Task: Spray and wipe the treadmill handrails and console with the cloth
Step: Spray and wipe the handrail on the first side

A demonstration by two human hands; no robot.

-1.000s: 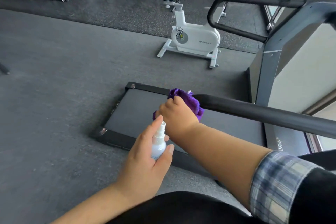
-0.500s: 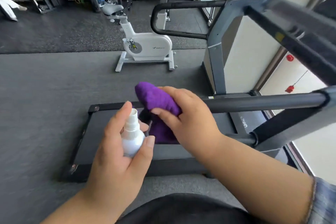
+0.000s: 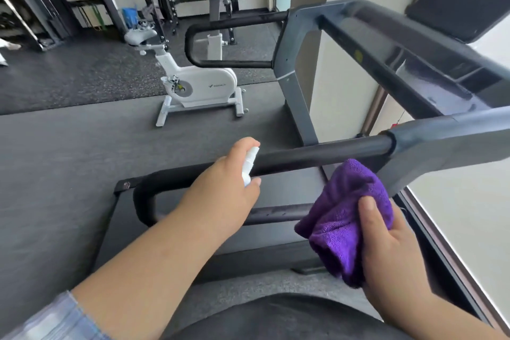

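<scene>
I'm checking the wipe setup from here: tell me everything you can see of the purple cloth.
The purple cloth is a soft, fuzzy fabric, microfibre by the look, bunched into a loose wad with folds hanging down. The right hand grips it from the right, thumb pressed across its front. It sits just below the near black handrail, close to where the bar meets the grey frame; whether its top edge touches the bar can't be told. No wet patches show.

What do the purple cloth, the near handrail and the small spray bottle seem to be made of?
Cloth: likely microfibre, with a fuzzy looped pile and soft folds.
Handrail: probably a tube with a matte black rubber or foam cover, showing a dull sheen.
Spray bottle: apparently white plastic, smooth and slightly glossy, mostly hidden by the left hand.
</scene>
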